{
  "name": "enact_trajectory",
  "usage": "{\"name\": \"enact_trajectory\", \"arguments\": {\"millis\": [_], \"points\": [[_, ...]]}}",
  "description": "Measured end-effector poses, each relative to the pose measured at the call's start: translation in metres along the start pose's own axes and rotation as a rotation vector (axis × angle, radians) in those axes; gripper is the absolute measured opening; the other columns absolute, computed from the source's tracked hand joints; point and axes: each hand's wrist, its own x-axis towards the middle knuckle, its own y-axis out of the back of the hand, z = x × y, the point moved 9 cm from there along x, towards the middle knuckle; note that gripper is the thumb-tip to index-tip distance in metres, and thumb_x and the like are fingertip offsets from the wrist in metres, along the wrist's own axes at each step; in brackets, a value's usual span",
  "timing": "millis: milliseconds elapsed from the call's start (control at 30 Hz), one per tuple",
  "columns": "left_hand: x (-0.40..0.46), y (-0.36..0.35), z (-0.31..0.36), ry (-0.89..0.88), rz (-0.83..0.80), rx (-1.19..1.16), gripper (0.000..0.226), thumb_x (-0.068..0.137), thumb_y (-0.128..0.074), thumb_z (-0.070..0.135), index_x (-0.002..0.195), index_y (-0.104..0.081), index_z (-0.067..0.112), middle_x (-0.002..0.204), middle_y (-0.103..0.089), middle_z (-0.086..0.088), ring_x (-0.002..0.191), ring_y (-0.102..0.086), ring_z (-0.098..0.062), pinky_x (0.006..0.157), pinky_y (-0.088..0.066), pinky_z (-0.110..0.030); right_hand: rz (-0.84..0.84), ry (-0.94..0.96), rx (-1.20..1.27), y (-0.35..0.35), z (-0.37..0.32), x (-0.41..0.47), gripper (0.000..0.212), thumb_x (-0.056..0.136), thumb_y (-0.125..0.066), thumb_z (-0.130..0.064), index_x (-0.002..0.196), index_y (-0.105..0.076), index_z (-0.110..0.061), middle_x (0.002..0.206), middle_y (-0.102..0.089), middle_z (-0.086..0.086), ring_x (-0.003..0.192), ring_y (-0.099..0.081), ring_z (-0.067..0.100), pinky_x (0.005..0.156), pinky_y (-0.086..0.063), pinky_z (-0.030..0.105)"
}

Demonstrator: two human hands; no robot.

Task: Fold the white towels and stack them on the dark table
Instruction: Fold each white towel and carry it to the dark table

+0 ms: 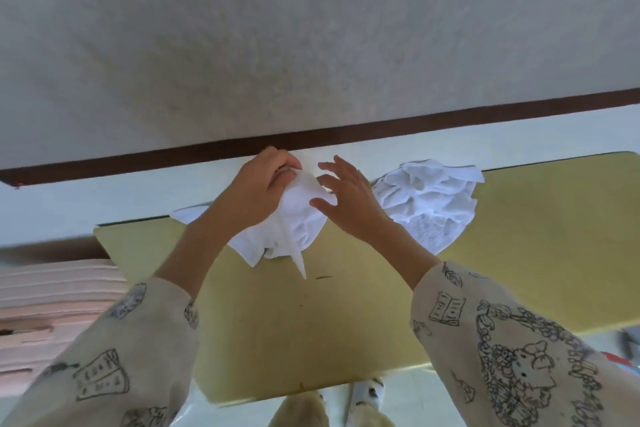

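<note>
A crumpled white towel (298,222) hangs above the far edge of a yellow-green table (311,322). My left hand (263,184) grips its upper corner with curled fingers. My right hand (346,198) is spread, fingers straight, its thumb touching the towel's right side. A heap of rumpled white towels (426,204) lies on the table just right of my right hand. Another white towel's edge (188,213) shows behind my left forearm. No dark table shows in this view.
A pale wall with a dark brown baseboard (381,128) runs behind the table. A stack of pink folded fabric (52,305) sits at the lower left. My legs and shoes (363,392) show below the table's near edge.
</note>
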Motion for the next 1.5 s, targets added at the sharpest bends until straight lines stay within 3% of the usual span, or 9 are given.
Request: {"name": "enact_trajectory", "arguments": {"millis": [133, 233, 400, 567, 733, 867, 1133, 1333, 1500], "points": [[-0.007, 0.001, 0.022, 0.026, 0.057, -0.054, 0.016, 0.095, -0.044, 0.012, 0.101, -0.059, 0.010, 0.096, -0.053, 0.001, 0.079, -0.049, 0.000, 0.066, -0.038, -0.006, 0.044, -0.109, -0.018, 0.037, 0.031, -0.034, 0.025, 0.094, -0.049, -0.028, 0.105, -0.067, -0.014, 0.111, -0.066, 0.001, 0.106, -0.056, 0.019, 0.095, -0.040, 0.036], [-0.011, -0.010, 0.026, 0.082, 0.083, -0.090, 0.014, 0.095, -0.046, 0.012, 0.100, -0.059, 0.011, 0.090, -0.053, 0.004, 0.074, -0.048, -0.001, 0.065, -0.039, -0.018, -0.028, -0.201, -0.120, 0.044, 0.066, -0.063, 0.026, 0.095, -0.046, -0.025, 0.102, -0.065, -0.010, 0.099, -0.069, 0.006, 0.091, -0.062, 0.023, 0.082, -0.048, 0.038], [-0.012, -0.028, 0.033, 0.137, 0.070, -0.082, 0.016, 0.094, -0.048, 0.013, 0.102, -0.062, 0.009, 0.088, -0.057, 0.005, 0.076, -0.050, -0.009, 0.066, -0.037, -0.011, -0.027, -0.399, -0.039, 0.051, 0.107, -0.085, 0.016, 0.094, -0.041, -0.017, 0.100, -0.052, -0.007, 0.075, -0.058, 0.005, 0.074, -0.054, 0.024, 0.063, -0.038, 0.030], [-0.009, -0.010, 0.027, 0.185, 0.236, -0.072, 0.019, 0.093, -0.048, 0.012, 0.103, -0.063, 0.008, 0.093, -0.059, 0.004, 0.086, -0.051, -0.013, 0.076, -0.035, -0.019, 0.235, -0.325, 0.006, 0.092, 0.095, -0.077, 0.015, 0.093, -0.039, -0.007, 0.100, -0.052, -0.003, 0.083, -0.063, 0.012, 0.071, -0.055, 0.024, 0.062, -0.041, 0.032], [-0.032, -0.011, 0.011, 0.203, 0.284, -0.134, 0.021, 0.094, -0.044, 0.006, 0.099, -0.064, 0.010, 0.095, -0.060, 0.005, 0.079, -0.053, -0.012, 0.064, -0.038, -0.007, 0.397, -0.084, -0.074, 0.114, 0.070, -0.088, 0.017, 0.088, -0.048, -0.003, 0.095, -0.063, -0.004, 0.092, -0.068, 0.008, 0.083, -0.062, 0.026, 0.080, -0.048, 0.041], [-0.066, -0.063, -0.025, 0.344, 0.058, -0.171, 0.021, 0.093, -0.045, 0.005, 0.095, -0.063, 0.014, 0.079, -0.060, 0.007, 0.070, -0.053, -0.010, 0.062, -0.038, -0.015, 0.213, -0.176, -0.077, 0.067, 0.099, -0.115, 0.019, 0.090, -0.051, -0.011, 0.096, -0.069, -0.009, 0.095, -0.068, 0.006, 0.086, -0.062, 0.023, 0.079, -0.044, 0.034], [-0.145, -0.175, -0.088, 0.564, -0.395, -0.104, 0.026, 0.090, -0.045, 0.003, 0.106, -0.066, 0.008, 0.107, -0.063, -0.006, 0.091, -0.053, -0.014, 0.079, -0.037, -0.022, -0.257, -0.468, 0.098, -0.042, 0.153, -0.176, 0.019, 0.088, -0.057, -0.018, 0.098, -0.070, -0.010, 0.102, -0.069, 0.006, 0.097, -0.062, 0.021, 0.074, -0.039, 0.023], [-0.154, -0.192, -0.111, 0.672, -0.335, -0.136, 0.020, 0.090, -0.053, 0.008, 0.106, -0.066, 0.006, 0.100, -0.064, -0.006, 0.088, -0.055, -0.015, 0.076, -0.036, -0.021, -0.302, -0.588, 0.090, -0.069, 0.178, -0.181, 0.026, 0.089, -0.058, -0.028, 0.102, -0.066, -0.007, 0.106, -0.068, 0.009, 0.096, -0.061, 0.024, 0.073, -0.042, 0.027], [-0.136, -0.193, -0.132, 0.770, -0.166, -0.216, 0.016, 0.089, -0.058, 0.011, 0.102, -0.065, 0.005, 0.094, -0.064, -0.004, 0.085, -0.057, -0.017, 0.074, -0.038, -0.024, -0.211, -0.750, 0.292, -0.085, 0.203, -0.162, 0.022, 0.090, -0.056, -0.016, 0.106, -0.066, -0.005, 0.113, -0.066, 0.010, 0.098, -0.059, 0.022, 0.073, -0.036, 0.022]]}}
